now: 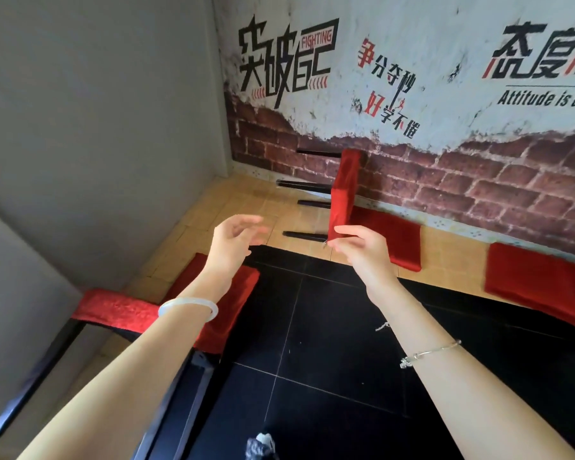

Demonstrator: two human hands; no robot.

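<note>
Both of my hands are raised above the far edge of a black tiled table (312,376). My left hand (233,240) hangs in the air with loosely spread, blurred fingers and holds nothing. My right hand (362,250) pinches a tiny thin metal piece (326,242) between thumb and fingertips; what the piece is cannot be made out. On the table behind my right wrist lies a short silvery chain-like bit (381,326). There is a white bangle on my left wrist and a thin silver bracelet on my right.
A red-covered chair (344,190) lies tipped on its side on the tan floor by the brick-print wall. More red chairs stand at the table's left (228,303) and right (538,283). A small black-and-white object (261,443) shows at the bottom edge.
</note>
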